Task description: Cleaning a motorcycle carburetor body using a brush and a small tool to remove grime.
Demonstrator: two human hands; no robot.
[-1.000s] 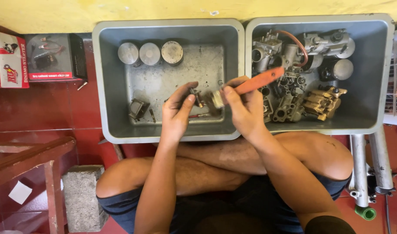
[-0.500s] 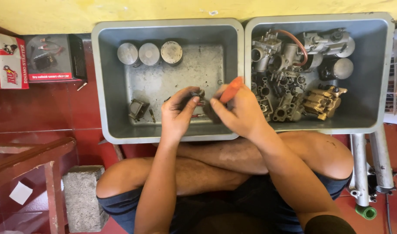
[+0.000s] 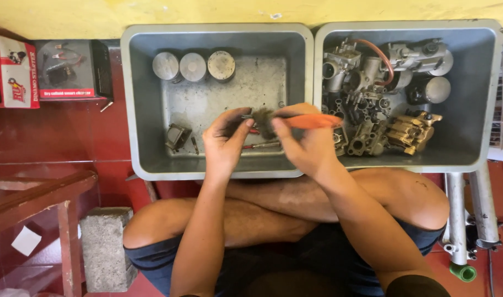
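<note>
Two hands meet just above the near edge of the left grey tub (image 3: 136, 99), and since half a second ago the orange-handled brush (image 3: 309, 121) has swung from steeply tilted to nearly level, its handle now pointing right. The right hand (image 3: 303, 144) is closed around that handle, with the dark bristles pressed against a small dark part (image 3: 251, 116) pinched between the thumb and curled fingers of the left hand (image 3: 225, 140). Farther back in the same tub, three round metal pistons (image 3: 192, 66) sit in a row. The right grey tub (image 3: 485, 60) holds carburettor bodies (image 3: 361, 71) and brass-coloured parts (image 3: 408, 129).
</note>
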